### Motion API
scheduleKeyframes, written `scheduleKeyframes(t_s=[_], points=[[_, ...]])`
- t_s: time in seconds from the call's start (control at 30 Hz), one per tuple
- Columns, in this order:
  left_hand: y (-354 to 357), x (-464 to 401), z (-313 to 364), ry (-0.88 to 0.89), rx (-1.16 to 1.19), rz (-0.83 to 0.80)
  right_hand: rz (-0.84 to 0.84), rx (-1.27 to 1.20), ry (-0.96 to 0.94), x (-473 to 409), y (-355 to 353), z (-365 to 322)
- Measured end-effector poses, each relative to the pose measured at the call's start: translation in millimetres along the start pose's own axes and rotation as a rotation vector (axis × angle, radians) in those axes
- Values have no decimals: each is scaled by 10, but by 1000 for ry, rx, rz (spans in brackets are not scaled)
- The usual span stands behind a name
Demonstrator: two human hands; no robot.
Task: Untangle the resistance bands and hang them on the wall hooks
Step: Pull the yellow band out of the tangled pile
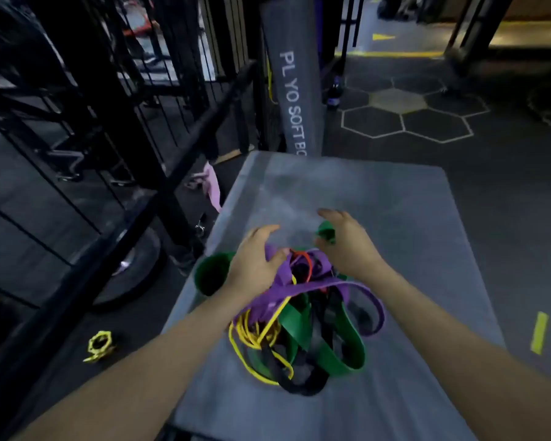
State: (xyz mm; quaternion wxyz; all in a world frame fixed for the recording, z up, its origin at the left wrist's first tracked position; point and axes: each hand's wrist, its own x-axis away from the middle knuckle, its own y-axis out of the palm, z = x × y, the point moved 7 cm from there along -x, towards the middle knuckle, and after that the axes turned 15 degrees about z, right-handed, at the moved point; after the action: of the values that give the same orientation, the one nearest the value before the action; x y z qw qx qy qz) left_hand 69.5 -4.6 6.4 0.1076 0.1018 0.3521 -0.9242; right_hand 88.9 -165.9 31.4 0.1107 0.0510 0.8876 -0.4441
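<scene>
Both hands work the far end of the tangle of resistance bands (303, 316), which lies on the grey plyo box (404, 218): the left hand (255, 265), fingers loosely curled, rests on a purple band (312, 286), while the right hand (347, 246) pinches a green band (326, 232), likely to tease it free. The heap's long axis runs away from the person, and no wall hooks show.

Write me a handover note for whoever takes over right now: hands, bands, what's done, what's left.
Left hand: fingers spread over the far left of the band pile, touching a purple band; grip unclear.
Right hand: at the pile's far side by a green band; grip unclear.
Bands: purple, green, yellow, red and black, tangled together on the grey plyo box.
Done: nothing separated.
Left: untangle every band and hang each; no wall hooks in view.
</scene>
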Motion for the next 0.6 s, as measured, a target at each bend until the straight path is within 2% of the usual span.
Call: scheduleKeyframes(t_s=[0.17, 0.3, 0.6], points=[[384, 238, -403, 30, -41, 17, 1, 17, -21, 237, 454, 385], [556, 404, -621, 119, -69, 61, 56, 27, -71, 403, 719, 573], [145, 1014, -545, 166, -96, 132, 160, 62, -118, 1162, 513, 285]])
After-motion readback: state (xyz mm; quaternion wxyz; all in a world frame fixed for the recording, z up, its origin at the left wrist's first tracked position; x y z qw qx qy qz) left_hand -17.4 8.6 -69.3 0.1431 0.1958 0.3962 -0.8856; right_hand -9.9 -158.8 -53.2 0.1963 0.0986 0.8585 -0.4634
